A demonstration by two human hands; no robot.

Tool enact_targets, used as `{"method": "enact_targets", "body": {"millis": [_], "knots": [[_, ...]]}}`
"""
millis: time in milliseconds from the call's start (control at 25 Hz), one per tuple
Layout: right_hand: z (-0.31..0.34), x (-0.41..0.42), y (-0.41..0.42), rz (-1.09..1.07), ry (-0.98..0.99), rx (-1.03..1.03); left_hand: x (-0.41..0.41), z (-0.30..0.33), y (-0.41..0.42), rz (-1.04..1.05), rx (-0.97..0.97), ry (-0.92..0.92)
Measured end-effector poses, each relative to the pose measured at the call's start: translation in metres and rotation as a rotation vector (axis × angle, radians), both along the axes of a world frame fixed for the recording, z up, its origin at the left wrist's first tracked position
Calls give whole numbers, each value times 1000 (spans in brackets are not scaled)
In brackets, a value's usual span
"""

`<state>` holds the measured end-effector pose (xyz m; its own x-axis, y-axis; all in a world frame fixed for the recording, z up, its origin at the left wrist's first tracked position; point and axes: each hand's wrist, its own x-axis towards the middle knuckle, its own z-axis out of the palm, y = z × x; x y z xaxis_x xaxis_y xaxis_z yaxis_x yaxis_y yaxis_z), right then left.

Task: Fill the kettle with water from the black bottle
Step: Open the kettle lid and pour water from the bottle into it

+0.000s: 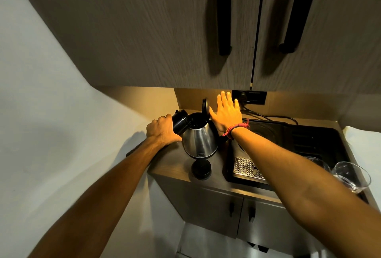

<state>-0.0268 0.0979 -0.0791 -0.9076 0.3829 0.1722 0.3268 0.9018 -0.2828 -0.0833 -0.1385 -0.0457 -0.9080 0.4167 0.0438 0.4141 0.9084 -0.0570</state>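
Black cylindrical bottle (181,121) in left hand's (161,131) grip over steel kettle (199,138); right hand (226,111) flat, open.

Both forearms are bare from elbow to wrist; no sleeves are visible. The left hand (162,131) carries no rings, watch or band. The right hand (226,113) carries no rings. The right wrist bears a red thread bracelet (235,129), wound in several strands, with a frayed knotted tuft at one side.
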Motion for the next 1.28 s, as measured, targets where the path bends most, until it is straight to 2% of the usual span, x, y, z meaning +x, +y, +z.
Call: {"method": "enact_targets", "body": {"millis": [320, 520, 640, 880, 1080, 1280], "knots": [[1, 0, 1, -1, -11, -12, -1, -1, 2, -3, 16, 8], [1, 0, 0, 2, -10, -22, -2, -5, 4, 8, 124, -42], [0, -1, -1, 6, -11, -32, -1, -10, 2, 67, 305, -102], [0, -5, -5, 58, -40, -75, 6, -38, -12, 216, 923, -240], [0, -16, -17, 105, -74, -49, 10, -62, -29, 320, 1113, -200], [-11, -24, -37, 190, -171, 43, 7, -63, -45, 221, 1123, -249]]}}
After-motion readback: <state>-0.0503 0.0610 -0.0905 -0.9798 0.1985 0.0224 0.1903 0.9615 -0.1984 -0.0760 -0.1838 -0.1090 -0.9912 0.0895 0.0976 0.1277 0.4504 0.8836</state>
